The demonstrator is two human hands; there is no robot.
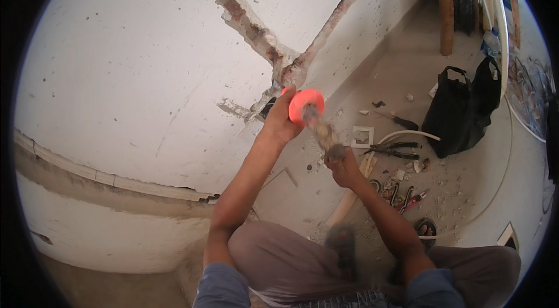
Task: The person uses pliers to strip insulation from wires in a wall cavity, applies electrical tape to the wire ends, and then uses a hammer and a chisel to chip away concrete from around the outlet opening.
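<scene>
My left hand (282,120) is closed around a chisel with a bright orange round hand guard (304,98). It is held against the white wall, beside the spot where the broken grooves meet. In my right hand (346,169), fingers wrapped round, is a hammer (326,135) smeared by motion. The hammer's greyish end overlaps the middle of the orange guard; whether they touch I cannot tell. The chisel's tip is hidden behind my left hand and the guard. A dark opening (268,108) in the wall shows next to my left hand.
Rough channels (251,28) run through the wall. Pliers (396,148), a white square frame (362,137), a screwdriver (404,123) and rubble lie on the floor to the right. Beyond stands a black bag (460,116), with white conduit (504,28) and a wooden plank (443,11) behind.
</scene>
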